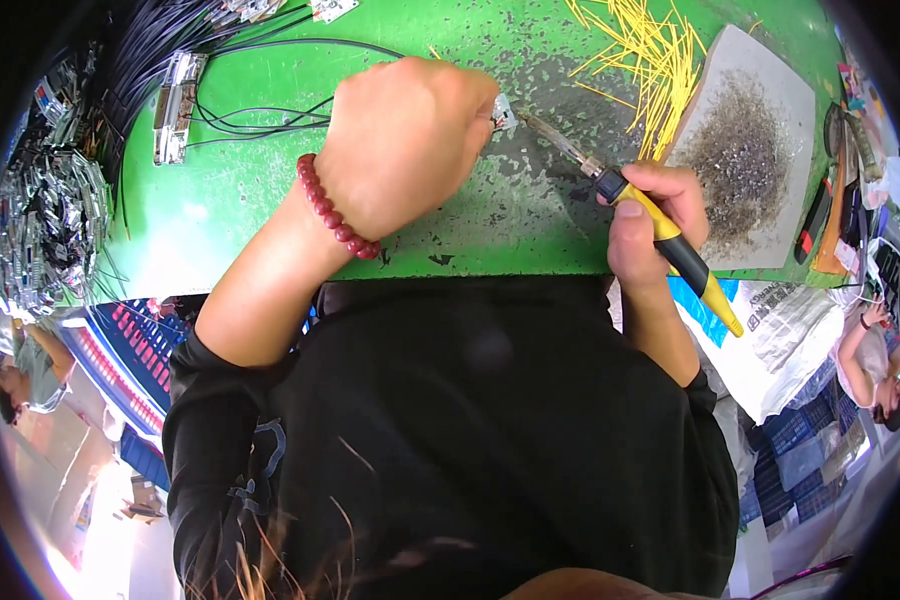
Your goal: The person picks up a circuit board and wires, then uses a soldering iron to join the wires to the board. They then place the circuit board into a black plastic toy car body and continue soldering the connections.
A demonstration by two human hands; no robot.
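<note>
My right hand grips a yellow and black soldering iron, its metal tip slanting up and left. That tip ends just right of a small whitish, shiny part; whether they touch I cannot tell. My left hand is closed, back upward, with this part poking out past its fingertips. Thin black cables reach from a bundle of silvery metal parts to the left hand and pass out of sight beneath it. A red bead bracelet circles the left wrist.
Heaped silvery parts and black cables crowd the left of the worn green table. Thin yellow sticks or wires lie scattered at the far right, beside a grey board with dark debris. Hand tools lie at the right edge.
</note>
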